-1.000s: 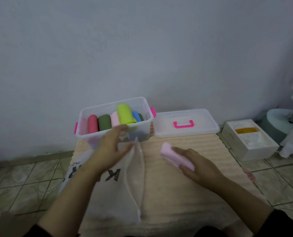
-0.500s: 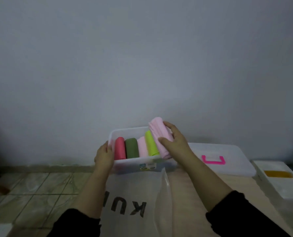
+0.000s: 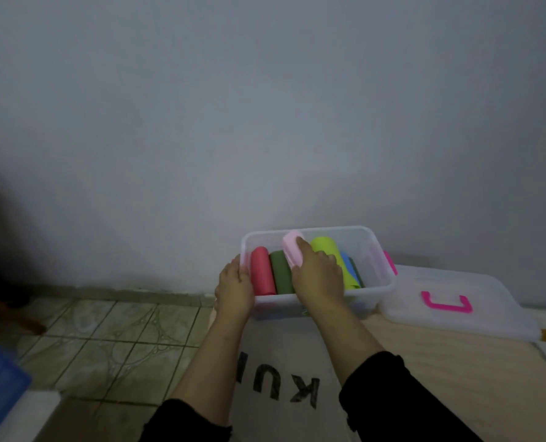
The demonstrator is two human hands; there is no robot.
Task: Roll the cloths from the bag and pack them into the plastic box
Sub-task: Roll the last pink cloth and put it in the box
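The left hand (image 3: 236,285) gripped the left end wall of the clear rectangular plastic box (image 3: 380,283), fingers curled over the rim, most likely to brace the light container so it would not slide while a roll was pushed in; the right hand (image 3: 317,275) lay on top of the pale pink rolled cloth (image 3: 291,250), fingers curved over it and pressing it down into the row, the roll riding a little higher than its neighbours and so, by my reading, not yet fully seated.

Inside the box the rolls lay side by side, their length running from the near wall to the far wall: a red rolled cloth (image 3: 262,271) against the left wall; a dark green rolled cloth (image 3: 280,274) touching it; then the pale pink roll under the right hand; a lime-yellow rolled cloth (image 3: 332,253), partly hidden by the hand; a blue rolled cloth (image 3: 348,261), of which only a strip showed; and a second dark roll beside it, too hidden to describe; the right part of the box looked unfilled, so room seemed to remain for more.

The box stood near the grey wall, its near edge just beyond the white plastic bag with black lettering (image 3: 281,378), which lay flat between the forearms on a cream ribbed mat (image 3: 440,362), within easy reach for the next cloth; whether any cloths remained inside it could not be told.

Just right of the box rested the translucent lid with a pink handle (image 3: 446,304), set aside so the box stayed open for packing.
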